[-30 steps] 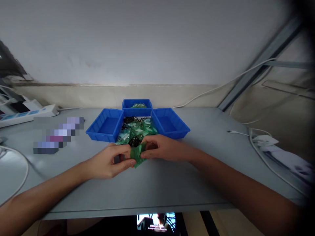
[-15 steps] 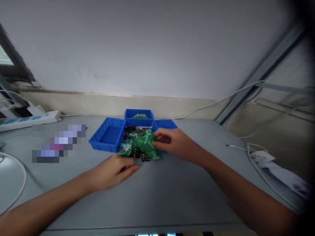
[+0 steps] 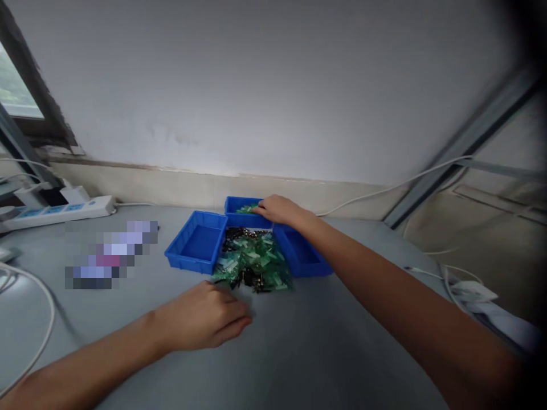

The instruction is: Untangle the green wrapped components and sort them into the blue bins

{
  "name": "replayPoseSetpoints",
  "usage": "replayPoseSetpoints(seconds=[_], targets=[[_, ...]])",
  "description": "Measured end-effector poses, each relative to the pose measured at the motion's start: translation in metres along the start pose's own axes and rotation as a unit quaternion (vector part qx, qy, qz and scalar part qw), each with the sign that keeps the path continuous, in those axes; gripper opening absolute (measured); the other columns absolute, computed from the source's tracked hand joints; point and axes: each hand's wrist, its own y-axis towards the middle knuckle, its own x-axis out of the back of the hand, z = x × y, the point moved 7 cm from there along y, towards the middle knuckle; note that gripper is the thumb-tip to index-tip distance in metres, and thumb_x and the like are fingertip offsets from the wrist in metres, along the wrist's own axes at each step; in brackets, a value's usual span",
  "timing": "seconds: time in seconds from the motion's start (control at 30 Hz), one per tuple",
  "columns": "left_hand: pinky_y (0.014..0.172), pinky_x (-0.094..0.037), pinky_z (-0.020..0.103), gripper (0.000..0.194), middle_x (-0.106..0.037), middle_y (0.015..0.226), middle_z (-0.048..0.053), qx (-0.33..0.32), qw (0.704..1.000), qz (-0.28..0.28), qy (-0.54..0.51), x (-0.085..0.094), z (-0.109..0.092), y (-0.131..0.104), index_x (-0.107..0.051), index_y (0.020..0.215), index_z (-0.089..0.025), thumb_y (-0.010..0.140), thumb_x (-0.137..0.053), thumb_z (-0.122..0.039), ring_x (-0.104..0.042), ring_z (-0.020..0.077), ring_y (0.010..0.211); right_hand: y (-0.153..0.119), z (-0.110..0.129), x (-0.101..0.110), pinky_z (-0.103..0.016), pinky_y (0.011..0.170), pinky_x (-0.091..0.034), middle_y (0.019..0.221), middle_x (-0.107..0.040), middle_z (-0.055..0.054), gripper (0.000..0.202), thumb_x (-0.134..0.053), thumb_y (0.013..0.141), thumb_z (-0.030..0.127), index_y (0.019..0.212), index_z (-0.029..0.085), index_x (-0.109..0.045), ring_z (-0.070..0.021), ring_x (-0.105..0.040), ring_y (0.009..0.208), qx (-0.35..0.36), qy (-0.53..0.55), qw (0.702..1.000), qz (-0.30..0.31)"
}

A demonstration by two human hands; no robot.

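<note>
My right hand point(image 3: 277, 209) reaches over the rear blue bin point(image 3: 243, 218), its fingers drawn together at the small green pieces point(image 3: 248, 209) inside. Whatever those fingertips hold, if anything, is hidden. Nearer to me, my left hand point(image 3: 209, 316) lies low over the table with its fingers curled and the thumb against them; I cannot make out anything in it. Just beyond it is a pile of green see-through packets point(image 3: 256, 253), with black and brassy small parts point(image 3: 252, 279) at its front edge and more dark parts point(image 3: 239, 233) behind.
A blue bin point(image 3: 175, 259) stands left of the pile and another blue bin point(image 3: 316, 267) right of it, partly under my right forearm. A power strip point(image 3: 100, 206) and a blurred-out object point(image 3: 111, 250) lie left. Cables point(image 3: 448, 290) run along the right.
My right hand has moved from the green packets back to the rear bin. My left hand stays near the front of the pile, still curled. The view has shifted slightly.
</note>
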Motion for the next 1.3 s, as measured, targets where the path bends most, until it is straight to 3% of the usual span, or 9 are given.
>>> replayPoseSetpoints(seconds=[0.13, 0.27, 0.4, 0.53, 0.77, 0.97, 1.1, 1.3], targets=[[0.052, -0.034, 0.027, 0.028, -0.055, 0.059, 0.001, 0.011, 1.000, -0.015, 0.016, 0.005, 0.003, 0.000, -0.051, 0.068, -0.016, 0.088, -0.034, -0.027, -0.053, 0.0139, 0.055, -0.027, 0.030, 0.011, -0.031, 0.068, -0.037, 0.092, -0.060, -0.011, 0.038, -0.035, 0.085, 0.044, 0.093, 0.017, -0.060, -0.0210, -0.053, 0.085, 0.050, 0.021, 0.998, -0.010], [0.052, -0.034, 0.027, 0.028, -0.056, 0.059, 0.002, 0.015, 1.000, -0.012, 0.015, 0.006, 0.004, 0.001, -0.053, 0.066, -0.016, 0.087, -0.036, -0.026, -0.053, 0.0140, 0.056, -0.067, 0.071, 0.003, -0.030, 0.063, -0.039, 0.087, -0.060, -0.008, 0.049, -0.043, 0.075, 0.058, 0.098, 0.017, -0.056, -0.0210, -0.054, 0.080, 0.154, 0.044, 0.987, 0.033], [0.053, -0.034, 0.027, 0.027, -0.056, 0.060, 0.002, 0.025, 1.000, -0.002, 0.010, 0.005, 0.004, 0.002, -0.052, 0.066, -0.016, 0.087, -0.038, -0.026, -0.052, 0.0134, 0.055, -0.080, 0.083, -0.011, -0.031, 0.066, -0.039, 0.086, -0.059, -0.008, 0.026, -0.047, 0.079, 0.037, 0.093, 0.017, -0.056, -0.0215, -0.053, 0.080, 0.170, 0.007, 0.985, 0.028], [0.053, -0.034, 0.027, 0.028, -0.056, 0.061, 0.001, 0.030, 0.999, 0.008, 0.007, 0.002, 0.005, 0.003, -0.052, 0.066, -0.016, 0.087, -0.037, -0.027, -0.052, 0.0134, 0.056, -0.080, 0.084, -0.007, -0.030, 0.069, -0.038, 0.083, -0.058, -0.007, 0.017, -0.039, 0.083, 0.021, 0.086, 0.018, -0.055, -0.0185, -0.051, 0.079, 0.175, -0.007, 0.984, -0.004], [0.055, -0.034, 0.027, 0.028, -0.055, 0.062, 0.001, 0.020, 1.000, 0.001, 0.004, 0.000, 0.005, 0.000, -0.053, 0.068, -0.016, 0.087, -0.036, -0.027, -0.052, 0.0135, 0.057, -0.090, 0.080, 0.011, -0.032, 0.073, -0.036, 0.082, -0.056, -0.008, 0.027, -0.033, 0.078, 0.003, 0.093, 0.014, -0.053, -0.0187, -0.049, 0.077, 0.157, 0.003, 0.986, -0.053], [0.054, -0.036, 0.026, 0.027, -0.056, 0.062, 0.002, 0.033, 0.999, -0.008, -0.024, 0.002, 0.005, 0.002, -0.055, 0.070, -0.015, 0.087, -0.037, -0.026, -0.053, 0.0134, 0.057, -0.099, 0.068, 0.040, -0.032, 0.077, -0.038, 0.094, -0.058, -0.007, 0.026, -0.034, 0.084, 0.014, 0.103, 0.017, -0.052, -0.0181, -0.051, 0.089, 0.090, 0.147, 0.978, -0.119], [0.052, -0.036, 0.025, 0.027, -0.058, 0.064, 0.002, 0.082, 0.994, -0.003, -0.071, 0.002, 0.013, 0.002, -0.056, 0.074, -0.015, 0.087, -0.037, -0.029, -0.055, 0.0129, 0.057, -0.112, 0.060, 0.046, -0.027, 0.069, -0.043, 0.093, -0.058, -0.003, 0.023, -0.044, 0.081, 0.024, 0.104, 0.022, -0.051, -0.0138, -0.054, 0.080, 0.004, 0.342, 0.932, -0.119], [0.046, -0.031, 0.022, 0.033, -0.051, 0.055, -0.001, 0.145, 0.978, -0.031, -0.149, 0.003, 0.020, 0.001, -0.049, 0.066, -0.015, 0.087, -0.035, -0.035, -0.047, 0.0091, 0.048, -0.131, 0.070, 0.018, -0.025, 0.062, -0.044, 0.087, -0.057, -0.002, 0.026, -0.047, 0.079, 0.023, 0.105, 0.025, -0.049, -0.0121, -0.055, 0.075, -0.058, 0.506, 0.859, -0.037]])
